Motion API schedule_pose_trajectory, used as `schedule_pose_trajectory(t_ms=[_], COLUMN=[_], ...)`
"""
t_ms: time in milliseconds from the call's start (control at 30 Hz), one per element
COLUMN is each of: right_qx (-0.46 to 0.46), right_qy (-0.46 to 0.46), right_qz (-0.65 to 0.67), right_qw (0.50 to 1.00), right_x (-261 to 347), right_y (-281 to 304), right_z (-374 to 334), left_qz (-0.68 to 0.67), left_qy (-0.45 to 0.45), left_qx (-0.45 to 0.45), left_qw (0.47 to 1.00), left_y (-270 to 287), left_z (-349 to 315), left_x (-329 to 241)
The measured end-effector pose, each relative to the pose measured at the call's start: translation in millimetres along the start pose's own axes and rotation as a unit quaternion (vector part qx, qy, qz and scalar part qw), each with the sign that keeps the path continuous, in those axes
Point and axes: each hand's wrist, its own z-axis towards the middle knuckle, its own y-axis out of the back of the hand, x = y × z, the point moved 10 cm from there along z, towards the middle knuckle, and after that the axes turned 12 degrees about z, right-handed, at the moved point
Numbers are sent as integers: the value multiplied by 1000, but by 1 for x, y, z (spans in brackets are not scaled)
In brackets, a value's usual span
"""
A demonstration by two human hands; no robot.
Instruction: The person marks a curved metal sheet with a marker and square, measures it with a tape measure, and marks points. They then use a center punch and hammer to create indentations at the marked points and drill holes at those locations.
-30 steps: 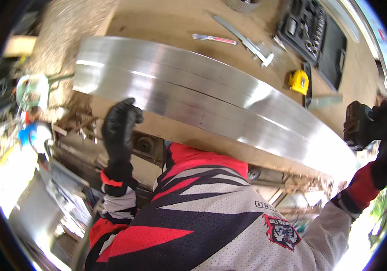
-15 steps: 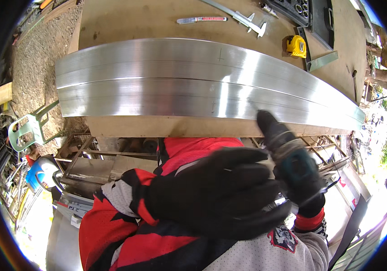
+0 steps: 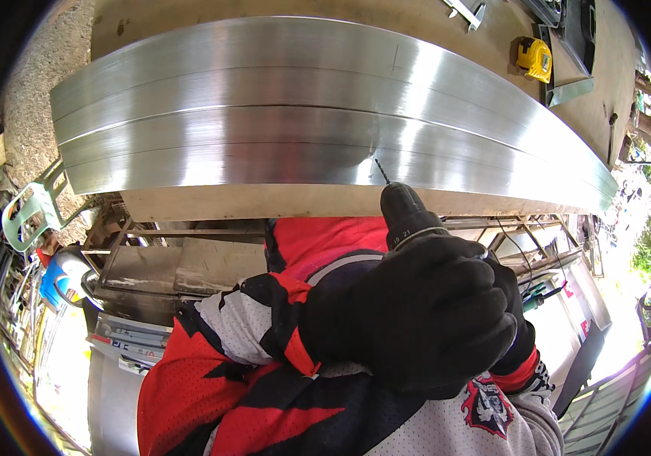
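Observation:
A black and teal power drill (image 3: 403,209) points away from me, a thin twist bit (image 3: 382,172) in its chuck. The bit's tip appears over the nearer of two long shiny metal bars (image 3: 211,163); I cannot tell whether it touches. My left hand (image 3: 435,315), in a black glove, is wrapped over the top of the drill body behind the chuck. Behind it my right hand (image 3: 521,323), also gloved, is closed round the drill, its fingers mostly hidden. The farther metal bar (image 3: 280,49) lies alongside, with thin lines scribed along both bars.
A wooden workbench (image 3: 249,204) carries the bars. Toward its back right lie a yellow tape measure (image 3: 533,59), a caliper (image 3: 466,14), a metal square (image 3: 571,91) and a dark tool case (image 3: 578,34). A pale green stool (image 3: 30,216) stands at the left.
My left hand has gone from open fingers beside the drill to a closed grip over it. The drill's nose has swung left, and the bars appear closer. The marker has left the view.

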Motion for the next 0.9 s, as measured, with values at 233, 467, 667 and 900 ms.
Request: schedule_pose_trajectory(t_ms=[233, 467, 667, 900], right_qx=[17, 31, 40, 49], right_qy=[-13, -24, -30, -35], right_qz=[19, 30, 34, 39], right_qw=[1000, 999, 998, 997], right_x=[3, 5, 7, 9], right_y=[2, 9, 11, 13], right_z=[9, 14, 16, 16], left_qz=[-9, -7, -7, -5], left_qy=[-8, 33, 40, 47], left_qx=[-17, -26, -37, -47], left_qw=[1000, 999, 998, 998], left_y=[5, 8, 12, 14], left_z=[4, 4, 6, 5], left_x=[3, 12, 14, 14])
